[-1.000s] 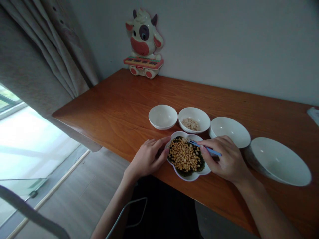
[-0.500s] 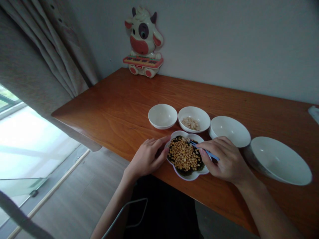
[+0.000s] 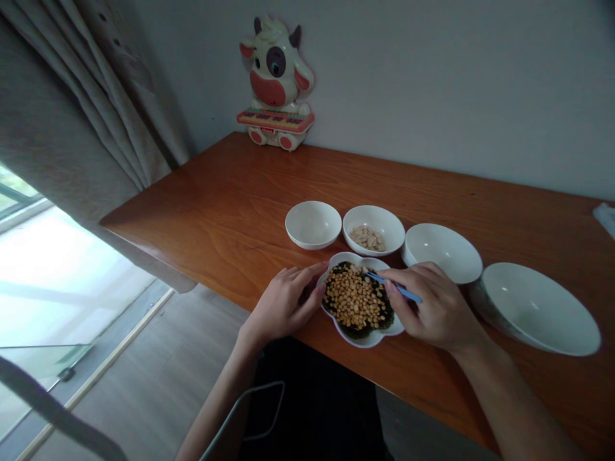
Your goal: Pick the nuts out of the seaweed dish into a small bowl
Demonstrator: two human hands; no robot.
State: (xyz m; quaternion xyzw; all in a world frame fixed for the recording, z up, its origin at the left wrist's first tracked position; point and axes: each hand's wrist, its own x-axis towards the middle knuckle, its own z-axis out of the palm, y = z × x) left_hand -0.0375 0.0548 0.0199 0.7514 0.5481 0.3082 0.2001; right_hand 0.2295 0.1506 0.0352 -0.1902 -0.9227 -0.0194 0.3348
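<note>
A white flower-shaped dish (image 3: 379, 337) at the table's near edge holds a heap of yellow beans on dark green ones. My left hand (image 3: 283, 304) rests against the dish's left rim, fingers curled round it. My right hand (image 3: 432, 306) pinches blue tweezers (image 3: 394, 289) whose tips reach over the beans at the dish's far right. Behind the dish, a small white bowl (image 3: 373, 225) holds a few pale nuts.
An empty small bowl (image 3: 313, 223) stands left of the nut bowl; two larger empty white bowls (image 3: 442, 253) (image 3: 541, 308) stand to the right. A cow-shaped toy keyboard (image 3: 275, 86) sits at the wall. Curtains (image 3: 86, 115) hang left of the wooden table (image 3: 216, 198).
My right hand and the tweezers have shifted slightly within the dish; the left hand and the bowls stay where they were.
</note>
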